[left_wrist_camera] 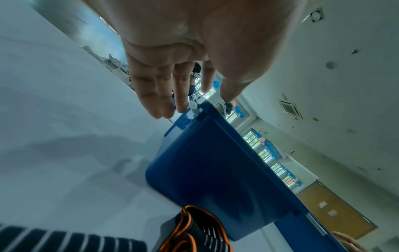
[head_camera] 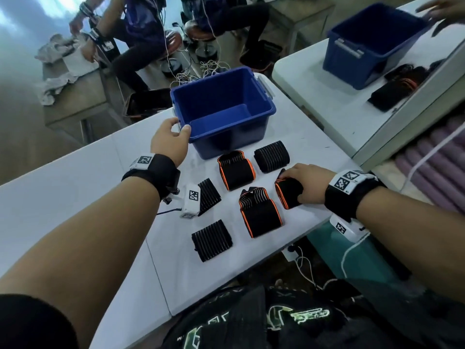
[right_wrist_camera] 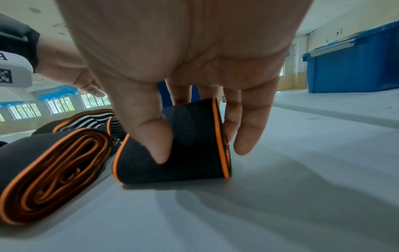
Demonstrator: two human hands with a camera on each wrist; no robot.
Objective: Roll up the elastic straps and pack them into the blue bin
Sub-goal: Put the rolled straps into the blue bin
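The empty blue bin (head_camera: 254, 102) stands at the far side of the white table (head_camera: 75, 187). My left hand (head_camera: 181, 125) is at its near-left corner, thumb over the rim and straight fingers outside; in the left wrist view the fingers (left_wrist_camera: 159, 95) straddle the corner of the bin (left_wrist_camera: 211, 170) without curling round it. My right hand (head_camera: 292, 187) grips an orange-edged black strap roll (head_camera: 286, 197) that rests on the table, thumb pinching one side (right_wrist_camera: 155, 139) of the roll (right_wrist_camera: 194, 153) and fingers the other. Several more straps lie between us: orange-edged rolls (head_camera: 236, 170) (head_camera: 260, 212) and striped black ones (head_camera: 271, 156) (head_camera: 211, 239).
A second blue bin (head_camera: 372, 44) and more straps (head_camera: 400, 81) sit on the neighbouring table at right, where another person's hand (head_camera: 440, 8) reaches. Seated people (head_camera: 141, 34) work behind the table. The table's front edge runs just below the nearest straps; cables hang under it.
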